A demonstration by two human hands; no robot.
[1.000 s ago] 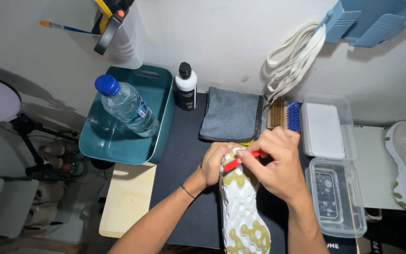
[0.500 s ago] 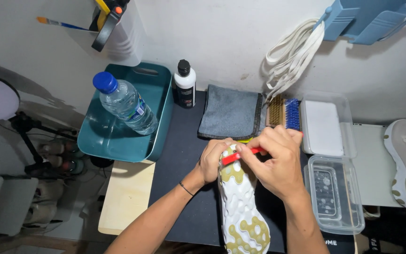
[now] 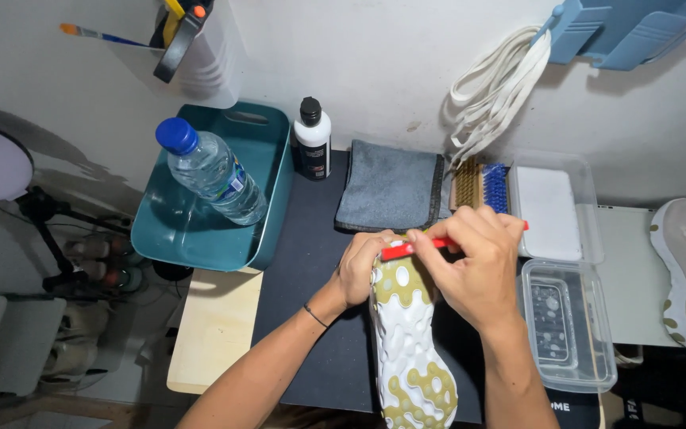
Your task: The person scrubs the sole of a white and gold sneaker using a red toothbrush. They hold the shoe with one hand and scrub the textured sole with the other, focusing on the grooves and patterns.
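A shoe [image 3: 411,342] lies sole-up on the dark mat [image 3: 311,270], toe away from the person. The left hand [image 3: 363,266] wraps the toe, fingers curled tight around it. The right hand [image 3: 476,270] pinches a red-handled brush [image 3: 413,248] against the sole. Beyond lie a folded grey cloth [image 3: 391,187], two brushes [image 3: 479,187], a black-capped bottle [image 3: 311,139] and a teal tub [image 3: 260,199] holding a water bottle [image 3: 212,173].

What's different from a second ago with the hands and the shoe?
Little changed. The right hand keeps its grip on the red-handled tool at the toe of the white-and-olive shoe sole, shifted only slightly. The left hand still steadies the shoe. The teal tray, plastic water bottle and grey cloth stayed put.
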